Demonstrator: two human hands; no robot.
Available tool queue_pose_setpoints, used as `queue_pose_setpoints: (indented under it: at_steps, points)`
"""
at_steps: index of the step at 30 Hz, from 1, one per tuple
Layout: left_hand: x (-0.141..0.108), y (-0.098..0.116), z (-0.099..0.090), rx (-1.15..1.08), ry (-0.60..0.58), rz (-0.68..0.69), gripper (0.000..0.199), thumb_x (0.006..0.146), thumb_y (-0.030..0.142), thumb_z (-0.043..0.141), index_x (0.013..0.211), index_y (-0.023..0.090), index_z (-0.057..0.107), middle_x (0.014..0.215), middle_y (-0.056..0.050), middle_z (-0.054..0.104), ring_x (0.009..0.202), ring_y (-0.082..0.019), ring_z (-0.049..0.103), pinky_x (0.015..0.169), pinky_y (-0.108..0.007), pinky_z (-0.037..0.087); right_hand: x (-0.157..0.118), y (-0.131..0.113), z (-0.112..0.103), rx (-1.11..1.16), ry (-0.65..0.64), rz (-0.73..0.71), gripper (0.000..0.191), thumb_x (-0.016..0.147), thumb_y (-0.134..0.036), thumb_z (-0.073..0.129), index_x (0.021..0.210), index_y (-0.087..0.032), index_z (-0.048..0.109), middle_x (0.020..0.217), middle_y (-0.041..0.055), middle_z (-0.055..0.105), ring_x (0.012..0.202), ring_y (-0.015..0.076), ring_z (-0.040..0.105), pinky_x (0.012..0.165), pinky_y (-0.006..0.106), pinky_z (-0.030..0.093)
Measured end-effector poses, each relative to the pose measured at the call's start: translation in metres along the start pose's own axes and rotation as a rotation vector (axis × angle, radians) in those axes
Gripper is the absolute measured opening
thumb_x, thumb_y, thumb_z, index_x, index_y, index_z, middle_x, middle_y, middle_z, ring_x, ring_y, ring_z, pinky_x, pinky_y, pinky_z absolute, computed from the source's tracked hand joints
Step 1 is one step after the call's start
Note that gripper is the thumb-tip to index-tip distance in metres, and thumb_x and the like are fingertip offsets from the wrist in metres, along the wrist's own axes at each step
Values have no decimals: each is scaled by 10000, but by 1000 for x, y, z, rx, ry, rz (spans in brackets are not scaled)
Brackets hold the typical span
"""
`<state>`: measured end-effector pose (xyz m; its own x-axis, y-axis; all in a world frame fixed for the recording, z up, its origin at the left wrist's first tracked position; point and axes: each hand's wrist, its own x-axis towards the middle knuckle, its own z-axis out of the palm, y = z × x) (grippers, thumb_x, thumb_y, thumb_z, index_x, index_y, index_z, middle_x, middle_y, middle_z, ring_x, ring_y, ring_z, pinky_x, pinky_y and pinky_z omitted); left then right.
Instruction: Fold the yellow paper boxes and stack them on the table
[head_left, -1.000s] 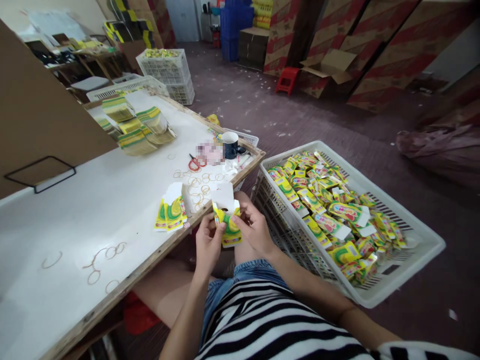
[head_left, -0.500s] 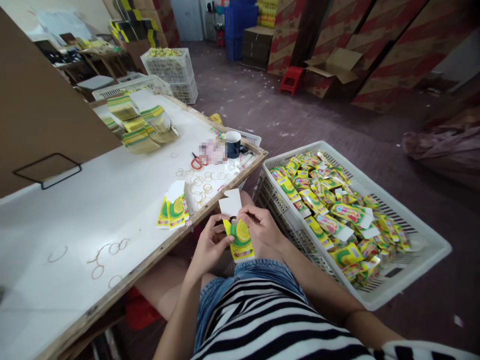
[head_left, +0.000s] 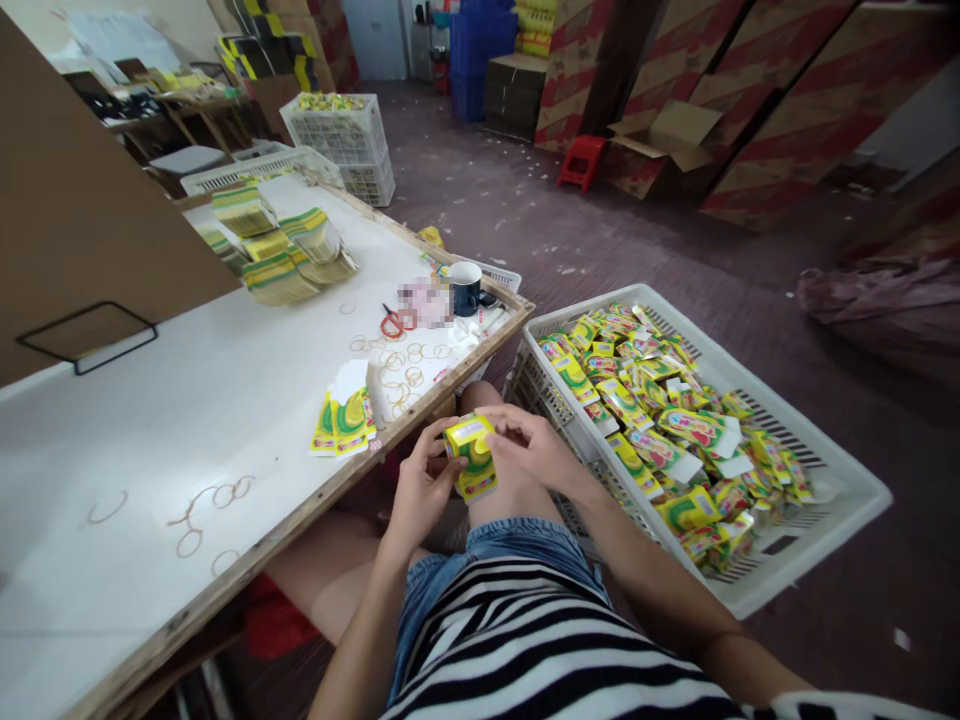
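Note:
A small yellow and green carton [head_left: 475,462] is held above my lap, its top flap folded over toward me. My left hand [head_left: 422,478] grips the carton's left side between thumb and fingers. At the upper right of the same carton, my right hand [head_left: 526,447] has its fingers pressed on the folded flap. A few flat yellow and green cartons [head_left: 345,418] lie near the table edge, left of my hands. On my right stands a white crate [head_left: 847,492] holding several filled cartons [head_left: 626,403].
The white table [head_left: 292,380] bears rubber bands [head_left: 401,375], red-handled scissors [head_left: 391,322], a dark mug [head_left: 466,289] and stacked flat cartons [head_left: 281,272]. A brown board [head_left: 97,200] rises at the left. Beyond are a red stool [head_left: 581,163] and big cardboard boxes [head_left: 750,100].
The carton's white top flap stood upright before; now it is folded down, showing its yellow outer side. Both hands stay on the carton, and my right fingers have shifted over the flap.

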<state>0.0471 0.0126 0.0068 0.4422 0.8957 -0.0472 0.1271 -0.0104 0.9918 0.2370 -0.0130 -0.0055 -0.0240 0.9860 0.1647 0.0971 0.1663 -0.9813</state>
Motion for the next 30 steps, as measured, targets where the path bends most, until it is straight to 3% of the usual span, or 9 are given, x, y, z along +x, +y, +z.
queue_pose_setpoints:
  at_steps: [3,8,16,20,24,27,30]
  points:
    - [0,1,3,23,-5,7,458,808,239,651,1245,209,518,1105,-85,700,885,-194,704,748,-284,573,0,-1,2,-21,-109,71,457,805,-271,637,1243,-188,538,770,-17,647,618,122,549,573,234,411]
    - [-1,1,3,-16,-89,-7,469,858,240,593,1312,208,478,1158,-110,681,959,-206,694,867,-352,557,6,-1,4,-243,-35,128,385,758,-199,645,1132,-217,556,704,-42,648,570,124,544,555,226,380]
    - [1,-3,8,-38,-61,-10,489,834,256,620,1301,218,480,1177,-103,680,1014,-214,683,925,-387,542,8,8,9,-366,4,129,354,787,-207,651,1127,-244,561,562,-94,571,489,128,527,526,228,350]
    - [3,-5,8,-19,-43,-12,492,820,250,634,1289,206,489,1164,-110,689,1018,-218,683,925,-381,541,8,15,15,-342,56,126,396,775,-179,655,1157,-228,562,638,-54,631,563,146,584,544,233,397]
    - [9,1,3,-19,-8,-17,528,793,308,685,1270,183,495,1108,-119,709,986,-238,698,853,-367,573,10,15,9,-196,17,36,454,835,-220,629,1281,-220,543,658,-52,626,564,123,556,556,219,426]
    - [20,4,1,-64,-25,-19,566,757,333,733,1252,185,501,1079,-118,717,972,-250,706,803,-356,594,13,17,-2,-122,118,-75,323,879,-312,605,1183,-217,652,773,-11,655,594,108,526,575,223,439]
    - [28,4,8,-85,-46,6,561,721,325,770,1209,194,527,1111,-118,708,1003,-255,700,801,-343,599,10,23,-8,-9,219,-95,313,865,-374,625,1116,-202,698,884,24,688,699,125,583,650,240,482]
